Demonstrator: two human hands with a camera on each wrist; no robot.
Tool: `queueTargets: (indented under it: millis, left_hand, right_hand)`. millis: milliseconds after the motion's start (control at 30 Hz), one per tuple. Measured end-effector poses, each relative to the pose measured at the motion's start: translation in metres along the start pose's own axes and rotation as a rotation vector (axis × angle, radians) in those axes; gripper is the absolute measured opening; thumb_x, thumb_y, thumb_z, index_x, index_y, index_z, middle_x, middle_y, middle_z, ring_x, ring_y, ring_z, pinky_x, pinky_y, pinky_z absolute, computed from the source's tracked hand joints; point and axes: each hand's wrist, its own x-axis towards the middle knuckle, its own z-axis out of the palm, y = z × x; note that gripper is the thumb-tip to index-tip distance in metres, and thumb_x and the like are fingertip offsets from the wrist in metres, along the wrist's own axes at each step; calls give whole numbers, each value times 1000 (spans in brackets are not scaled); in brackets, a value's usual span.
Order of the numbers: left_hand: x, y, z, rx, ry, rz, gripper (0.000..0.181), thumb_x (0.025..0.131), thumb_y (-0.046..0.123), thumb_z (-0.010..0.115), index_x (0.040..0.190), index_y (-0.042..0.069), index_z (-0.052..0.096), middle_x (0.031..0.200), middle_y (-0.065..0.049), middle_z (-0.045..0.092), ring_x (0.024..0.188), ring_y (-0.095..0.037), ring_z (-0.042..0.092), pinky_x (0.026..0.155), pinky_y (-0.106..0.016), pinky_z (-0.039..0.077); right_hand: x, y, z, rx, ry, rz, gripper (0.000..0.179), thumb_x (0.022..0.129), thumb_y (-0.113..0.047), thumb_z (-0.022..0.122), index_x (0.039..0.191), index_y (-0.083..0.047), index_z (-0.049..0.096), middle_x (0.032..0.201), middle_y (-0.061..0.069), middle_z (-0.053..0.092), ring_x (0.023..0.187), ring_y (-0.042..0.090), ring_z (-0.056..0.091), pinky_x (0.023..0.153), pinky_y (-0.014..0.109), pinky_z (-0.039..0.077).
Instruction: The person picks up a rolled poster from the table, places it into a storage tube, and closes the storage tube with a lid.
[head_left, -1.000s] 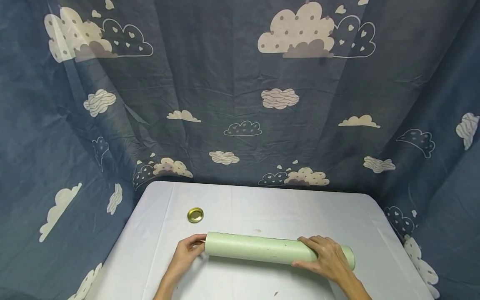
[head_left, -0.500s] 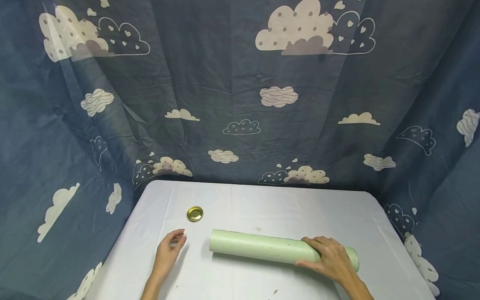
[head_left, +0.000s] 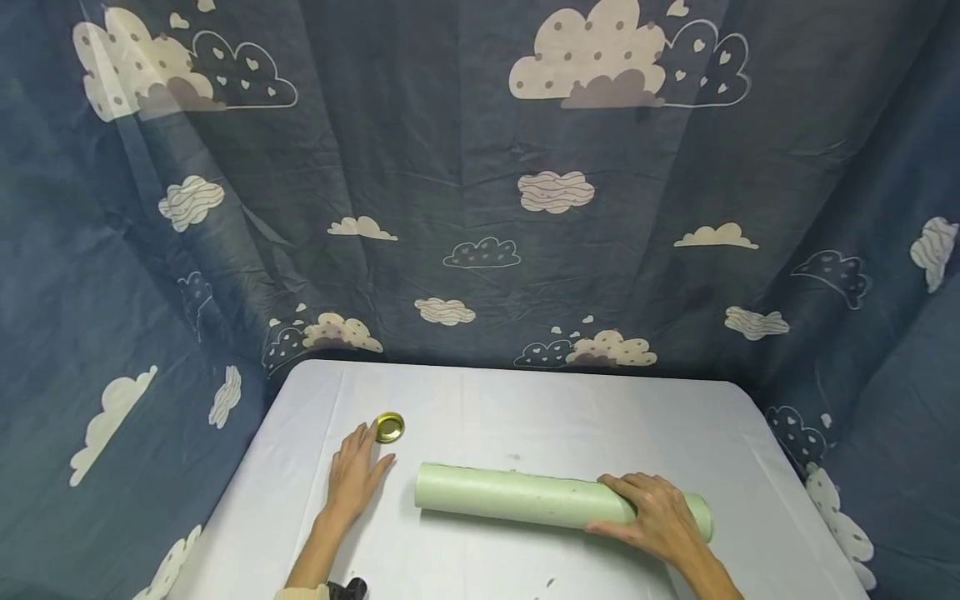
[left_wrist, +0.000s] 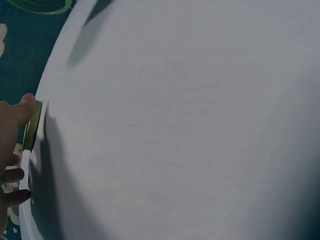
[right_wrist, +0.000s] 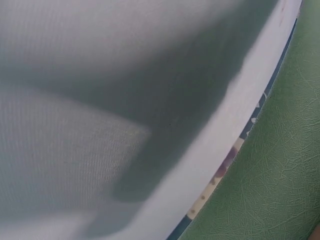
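Note:
A pale green tube (head_left: 510, 495) with a seam along its top lies across the white table. My right hand (head_left: 651, 512) grips it near its right end, fingers over the far side and thumb on the near side. Close up in the right wrist view, the tube (right_wrist: 270, 165) has a creased, leathery surface. My left hand (head_left: 352, 473) reaches forward with its fingers extended and thumb spread. Its fingertips are right at the edge of a shallow gold jar lid (head_left: 390, 427), hollow side up. The lid (left_wrist: 33, 125) also shows beside the left fingers in the left wrist view.
A white cloth covers the table (head_left: 570, 417), whose far edge meets a dark blue cloud-print curtain (head_left: 480, 208). The curtain also hangs along both sides. Small dark specks (head_left: 551, 582) lie near the front.
My left hand has left the tube's left end, drawn back to the left, then moved forward to the lid. The right hand keeps its grip on the tube, which has barely shifted.

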Motion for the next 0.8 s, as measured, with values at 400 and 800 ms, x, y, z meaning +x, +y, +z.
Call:
queueTargets:
  millis: [400,800]
  left_hand:
    - [35,3,18,288,8,139,53,95,27,73,138,-3,62,135,-28,61,116,-43,58,80,-51,50]
    - [32,7,24,278,21,130,40,99,19,68,132,-4,66,127,-28,62,109,-40,58,76,-46,48]
  right_hand:
    - [0,-2,2,17,-3,-1,76,56,-82,82,103,-22,82,84,-4,77,70,14,70,59,31,54]
    - [-7,-4,3,27,-26,22,74,57,-79,84,102,-20,82,84,-4,77,70,13,70,58,30,53]
